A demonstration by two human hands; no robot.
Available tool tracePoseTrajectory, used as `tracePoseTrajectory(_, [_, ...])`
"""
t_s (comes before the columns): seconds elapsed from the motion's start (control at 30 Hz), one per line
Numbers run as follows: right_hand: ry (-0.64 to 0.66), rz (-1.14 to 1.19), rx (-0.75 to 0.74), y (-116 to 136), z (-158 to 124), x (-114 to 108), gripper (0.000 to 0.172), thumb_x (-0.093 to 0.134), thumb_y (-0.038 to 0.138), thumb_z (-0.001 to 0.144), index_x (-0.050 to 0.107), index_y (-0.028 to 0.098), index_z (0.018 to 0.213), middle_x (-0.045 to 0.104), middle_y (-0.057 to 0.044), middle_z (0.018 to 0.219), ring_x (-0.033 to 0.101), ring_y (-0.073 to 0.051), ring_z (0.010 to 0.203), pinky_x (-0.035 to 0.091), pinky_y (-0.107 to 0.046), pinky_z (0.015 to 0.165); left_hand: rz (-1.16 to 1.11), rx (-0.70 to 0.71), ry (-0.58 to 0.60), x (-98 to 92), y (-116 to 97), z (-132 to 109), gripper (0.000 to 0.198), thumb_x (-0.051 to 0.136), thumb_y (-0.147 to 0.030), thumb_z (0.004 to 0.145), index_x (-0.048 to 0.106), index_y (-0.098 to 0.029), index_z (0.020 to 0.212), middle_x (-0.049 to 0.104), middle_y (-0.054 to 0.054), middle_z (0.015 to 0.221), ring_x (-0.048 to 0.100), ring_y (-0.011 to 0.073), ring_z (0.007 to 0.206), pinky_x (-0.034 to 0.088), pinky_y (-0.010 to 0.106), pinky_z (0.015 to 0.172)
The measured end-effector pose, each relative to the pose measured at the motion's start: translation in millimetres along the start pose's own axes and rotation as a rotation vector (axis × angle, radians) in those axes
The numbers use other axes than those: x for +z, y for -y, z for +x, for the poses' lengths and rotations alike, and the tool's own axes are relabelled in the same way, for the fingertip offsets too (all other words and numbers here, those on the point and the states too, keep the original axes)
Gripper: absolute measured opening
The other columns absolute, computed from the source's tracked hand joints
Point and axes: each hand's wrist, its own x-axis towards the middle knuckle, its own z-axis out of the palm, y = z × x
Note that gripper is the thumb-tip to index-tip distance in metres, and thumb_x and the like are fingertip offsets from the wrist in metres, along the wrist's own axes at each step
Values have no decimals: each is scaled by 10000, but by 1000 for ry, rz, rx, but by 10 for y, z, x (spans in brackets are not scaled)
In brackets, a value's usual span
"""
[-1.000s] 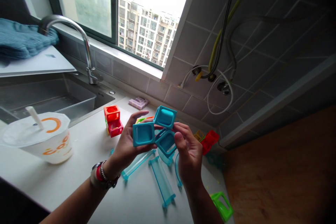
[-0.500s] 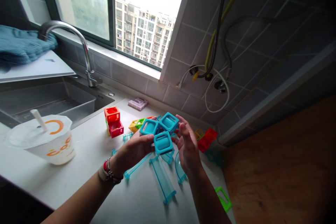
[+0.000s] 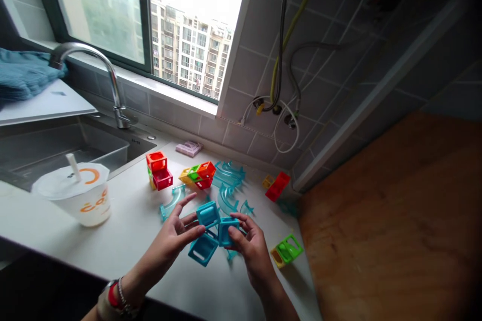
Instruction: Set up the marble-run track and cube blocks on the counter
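Note:
Several hollow blue toy cubes, with one upper cube [image 3: 208,214], one lower cube [image 3: 203,251] and one right-hand cube [image 3: 227,233], are joined at their edges above the counter. My left hand [image 3: 169,238] holds the cluster from the left, thumb against it and index finger stretched away. On the other side my right hand [image 3: 254,248] grips the right-hand cube, its thumb on the near face. Behind my left hand lies a curved clear-blue track piece [image 3: 173,201]. Beyond the cubes is another curved track piece [image 3: 227,199]. A small blue piece is partly hidden under the cluster.
A red-orange cube stack [image 3: 160,170], a mixed-colour cube group [image 3: 199,174] and clear-blue tracks [image 3: 229,173] sit farther back. Rightward are red blocks [image 3: 277,186] and green-yellow blocks [image 3: 286,250]. A lidded drink cup [image 3: 92,208] stands left, near the sink [image 3: 141,148].
Both hands have brought the blue cubes lower and nearer, and the cluster has turned. The view has shifted, uncovering more tracks and blocks behind. My left index finger has stretched out.

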Motion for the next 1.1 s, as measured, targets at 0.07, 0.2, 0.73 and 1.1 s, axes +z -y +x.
tracePoseTrajectory(0.07, [-69, 45, 15, -127, -213, -7, 500, 817, 516, 839, 677, 211, 1210, 678, -61, 1076, 694, -218, 924, 632, -317, 716, 22, -3, -15, 60, 158, -178, 973, 926, -332, 756, 354, -267, 1540, 738, 172, 1292, 715, 356, 1188, 584, 407, 954])
tracePoseTrajectory(0.2, [-171, 117, 13, -257, -527, -3, 489, 828, 521, 829, 689, 203, 1174, 659, -56, 1071, 684, -202, 880, 640, -323, 700, 79, -40, -43, 182, 311, -436, 793, 905, -346, 782, 474, -222, 1436, 751, 175, 1264, 710, 354, 1194, 578, 412, 949])
tracePoseTrajectory(0.73, [-174, 190, -82, -142, -938, -257, 482, 827, 511, 824, 709, 193, 1166, 679, -54, 1049, 709, -187, 816, 637, -303, 651, 146, -133, -38, 698, 185, -703, 708, 689, -618, 912, 480, -235, 1471, 727, 148, 1267, 696, 321, 1189, 553, 338, 825])
tracePoseTrajectory(1.1, [-372, 107, -39, -492, -971, -555, 503, 817, 591, 770, 682, 195, 1050, 646, -57, 1016, 681, -217, 807, 642, -326, 576, 596, 49, 89, 624, 569, -612, 627, 712, -501, 940, 456, -277, 1467, 450, 161, 1622, 494, 350, 1461, 451, 470, 1136])
